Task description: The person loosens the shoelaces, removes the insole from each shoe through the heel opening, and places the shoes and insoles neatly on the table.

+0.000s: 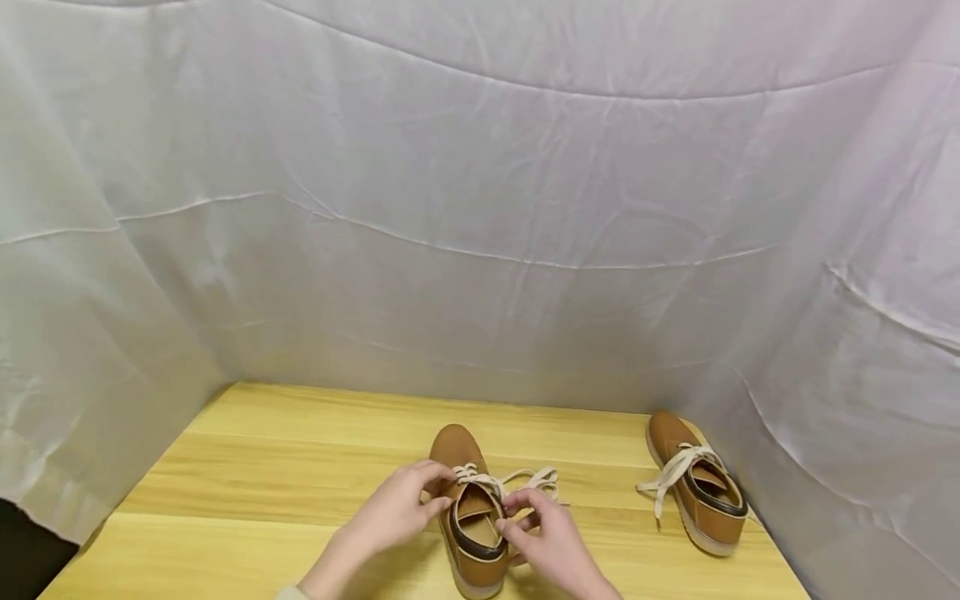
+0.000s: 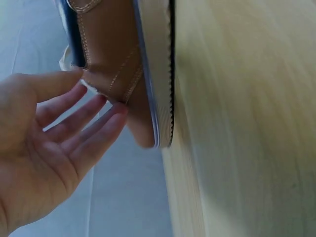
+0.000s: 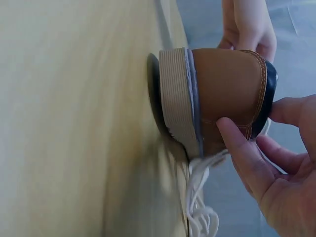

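Note:
A brown lace-up shoe (image 1: 480, 569) with a dark padded collar and cream laces stands on the table, toe pointing away. My left hand (image 1: 401, 506) is at its left side, fingertips by the laces and thumb near the collar. In the left wrist view the fingers of the left hand (image 2: 64, 133) are loosely bent against the brown upper (image 2: 108, 44). On the other side, my right hand (image 1: 551, 537) touches the collar edge. The right wrist view shows the thumb of the right hand (image 3: 279, 168) at the dark collar (image 3: 266, 98) and one finger along the upper.
A matching brown shoe (image 1: 716, 517) with cream laces stands at the table's right edge. Loose lace loops (image 1: 542, 479) lie right of the near shoe. Grey-white cloth (image 1: 480, 317) hangs behind and at both sides of the wooden table (image 1: 300, 450).

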`<state>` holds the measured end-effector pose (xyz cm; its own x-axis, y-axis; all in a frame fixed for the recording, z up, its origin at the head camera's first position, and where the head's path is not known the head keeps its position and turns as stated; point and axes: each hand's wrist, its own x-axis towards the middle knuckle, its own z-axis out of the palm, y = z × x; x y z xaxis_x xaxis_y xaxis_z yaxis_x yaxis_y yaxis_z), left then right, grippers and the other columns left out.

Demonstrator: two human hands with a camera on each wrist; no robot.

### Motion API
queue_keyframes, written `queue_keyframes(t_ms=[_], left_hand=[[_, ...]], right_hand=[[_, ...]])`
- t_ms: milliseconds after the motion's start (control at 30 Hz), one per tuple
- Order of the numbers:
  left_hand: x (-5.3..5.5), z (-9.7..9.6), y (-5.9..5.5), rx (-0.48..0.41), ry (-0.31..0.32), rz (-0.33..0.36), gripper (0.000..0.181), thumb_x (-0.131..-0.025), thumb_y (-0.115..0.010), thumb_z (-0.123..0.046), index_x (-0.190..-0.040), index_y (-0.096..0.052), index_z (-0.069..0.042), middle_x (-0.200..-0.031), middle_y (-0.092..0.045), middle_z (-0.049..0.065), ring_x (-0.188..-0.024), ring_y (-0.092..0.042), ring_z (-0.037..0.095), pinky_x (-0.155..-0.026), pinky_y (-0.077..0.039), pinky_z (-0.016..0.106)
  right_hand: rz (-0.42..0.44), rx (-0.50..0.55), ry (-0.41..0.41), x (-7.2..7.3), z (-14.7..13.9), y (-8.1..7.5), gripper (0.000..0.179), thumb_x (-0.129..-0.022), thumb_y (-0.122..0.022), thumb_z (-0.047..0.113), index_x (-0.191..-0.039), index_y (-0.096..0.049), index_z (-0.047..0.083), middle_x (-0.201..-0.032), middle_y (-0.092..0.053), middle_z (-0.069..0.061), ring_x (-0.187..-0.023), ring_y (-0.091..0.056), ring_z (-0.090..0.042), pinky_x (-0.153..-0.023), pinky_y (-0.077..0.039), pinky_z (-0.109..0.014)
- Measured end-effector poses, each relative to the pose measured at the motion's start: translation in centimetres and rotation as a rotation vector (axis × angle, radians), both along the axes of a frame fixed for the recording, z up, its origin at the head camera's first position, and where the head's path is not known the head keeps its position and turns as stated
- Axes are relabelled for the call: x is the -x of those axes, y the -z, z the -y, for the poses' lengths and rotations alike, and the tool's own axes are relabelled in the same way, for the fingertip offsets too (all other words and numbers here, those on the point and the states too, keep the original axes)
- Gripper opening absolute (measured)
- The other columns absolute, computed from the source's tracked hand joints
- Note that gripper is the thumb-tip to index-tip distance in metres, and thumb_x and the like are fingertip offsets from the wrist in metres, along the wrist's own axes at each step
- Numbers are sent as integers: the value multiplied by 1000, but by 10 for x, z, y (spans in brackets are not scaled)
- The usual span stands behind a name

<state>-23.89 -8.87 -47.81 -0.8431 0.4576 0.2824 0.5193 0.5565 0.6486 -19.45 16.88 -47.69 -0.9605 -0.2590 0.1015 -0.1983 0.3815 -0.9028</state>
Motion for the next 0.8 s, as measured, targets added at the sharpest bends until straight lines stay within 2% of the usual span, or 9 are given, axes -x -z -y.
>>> queue_keyframes(t_ms=[167, 300, 400, 567, 800], left_hand=[[-1, 4, -2, -63, 50, 38, 18, -100, -71, -21, -118, -73, -17, -114, -73, -4, -102, -70, 16, -92, -60, 43], [-3, 7, -2, -41, 18, 20, 19, -98, -73, -26, -117, -73, -20, -112, -73, -7, -103, -70, 18, -93, -58, 47], [-4, 8, -2, -23, -15, -2, 20, -97, -75, -26, -116, -73, -21, -113, -72, -8, -105, -69, 18, -93, -58, 48], [-4, 4, -2, -16, -29, -39, 24, -94, -78, -21, -118, -73, -21, -117, -70, -10, -107, -66, 15, -96, -57, 47], [-2, -6, -3, -3, -71, -67, 24, -89, -83, -20, -111, -72, -22, -109, -66, -12, -101, -67, 16, -87, -58, 39]], right_hand=[[34, 15, -28, -11, 10, 1, 32, -94, -77, 16, -116, -62, -2, -114, -62, -13, -83, -67, -13, -61, -64, -32], [-4, -66, -82, -15, 12, -1, 32, -94, -77, 23, -117, -65, 4, -113, -65, -6, -84, -64, -8, -65, -60, -25], [-79, -129, -108, -13, 11, -5, 24, -96, -75, 25, -113, -70, 10, -110, -68, -1, -84, -63, -5, -68, -56, -23], [-206, -140, -41, -3, 11, -11, 13, -97, -74, 20, -107, -73, 11, -105, -70, 0, -85, -65, -7, -69, -57, -24], [-238, -176, 35, 14, 24, -7, 26, -92, -80, 25, -112, -71, 11, -112, -65, -2, -94, -65, -17, -70, -59, -21]])
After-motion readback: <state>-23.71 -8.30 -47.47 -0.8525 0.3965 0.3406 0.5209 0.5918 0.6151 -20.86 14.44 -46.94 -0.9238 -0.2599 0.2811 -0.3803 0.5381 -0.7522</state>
